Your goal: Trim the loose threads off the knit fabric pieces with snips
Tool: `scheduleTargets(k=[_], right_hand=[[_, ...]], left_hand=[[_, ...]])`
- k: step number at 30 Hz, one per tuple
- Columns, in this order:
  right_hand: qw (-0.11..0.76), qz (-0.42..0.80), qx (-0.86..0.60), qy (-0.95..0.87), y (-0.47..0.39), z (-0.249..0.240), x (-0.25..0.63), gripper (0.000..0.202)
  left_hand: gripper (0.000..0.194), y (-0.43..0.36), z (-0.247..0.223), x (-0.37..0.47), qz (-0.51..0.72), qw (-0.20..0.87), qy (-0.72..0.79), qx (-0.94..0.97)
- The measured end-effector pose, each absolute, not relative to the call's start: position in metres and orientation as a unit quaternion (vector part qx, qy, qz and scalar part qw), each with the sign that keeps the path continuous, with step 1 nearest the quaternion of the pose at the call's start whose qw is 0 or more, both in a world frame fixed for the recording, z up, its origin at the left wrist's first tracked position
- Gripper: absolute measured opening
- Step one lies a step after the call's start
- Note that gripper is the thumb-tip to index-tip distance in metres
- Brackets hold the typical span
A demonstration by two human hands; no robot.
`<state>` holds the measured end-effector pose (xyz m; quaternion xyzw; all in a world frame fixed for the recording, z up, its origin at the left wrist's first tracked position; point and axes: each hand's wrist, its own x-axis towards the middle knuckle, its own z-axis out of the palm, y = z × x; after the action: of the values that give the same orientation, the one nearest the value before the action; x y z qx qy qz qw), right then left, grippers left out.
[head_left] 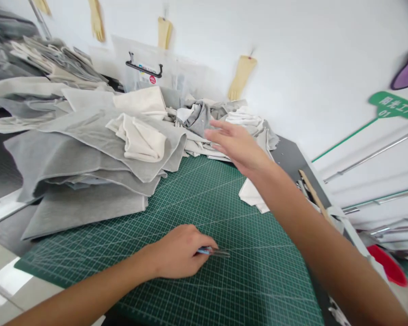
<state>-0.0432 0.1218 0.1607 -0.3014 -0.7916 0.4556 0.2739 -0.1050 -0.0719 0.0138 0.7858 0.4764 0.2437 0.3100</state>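
My left hand (182, 251) rests low over the green cutting mat (221, 222), its fingers closed around a pair of thread snips (219, 252). The snips' metal tips point right, with a little blue showing by the fingers; the rest is covered by the hand. My right hand (240, 145) reaches forward above the mat, fingers stretched out and holding nothing. Just beyond its fingertips lies a heap of crumpled grey and white cloth (199, 117). Under the right forearm a folded white cloth (253, 195) is partly hidden.
Stacked grey cloth pieces (88, 154) cover the mat's left side, with a folded cream cloth (144, 138) on top. A clear plastic box (122, 63) stands behind. Yellow gloves (243, 77) hang on the wall. A wooden strip (314, 194) lies along the right edge.
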Motion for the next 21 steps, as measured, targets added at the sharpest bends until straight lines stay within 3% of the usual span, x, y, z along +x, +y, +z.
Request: scheduleTargets(k=[4, 8, 11, 13, 16, 21], right_hand=[[0.299, 0.261, -0.429, -0.811, 0.157, 0.130, 0.062, 0.044], [0.138, 0.102, -0.464, -0.869, 0.193, 0.082, 0.146, 0.068], [0.047, 0.114, -0.408, -0.904, 0.200, 0.055, 0.178, 0.075], [0.027, 0.131, -0.383, -0.914, 0.199, 0.045, 0.187, 0.063], [0.037, 0.121, -0.368, -0.921, 0.195, 0.035, 0.191, 0.042], [0.090, 0.083, -0.394, -0.911, 0.190, 0.038, 0.194, 0.041]], left_hand=[[0.033, -0.074, 0.011, -0.102, 0.239, 0.313, 0.472, 0.789], [0.036, -0.073, 0.010, -0.102, 0.226, 0.314, 0.476, 0.789], [0.039, -0.072, 0.010, -0.102, 0.213, 0.316, 0.486, 0.787], [0.041, -0.071, 0.010, -0.103, 0.212, 0.323, 0.489, 0.782], [0.041, -0.070, 0.009, -0.104, 0.214, 0.329, 0.487, 0.780], [0.041, -0.068, 0.008, -0.104, 0.221, 0.325, 0.491, 0.777]])
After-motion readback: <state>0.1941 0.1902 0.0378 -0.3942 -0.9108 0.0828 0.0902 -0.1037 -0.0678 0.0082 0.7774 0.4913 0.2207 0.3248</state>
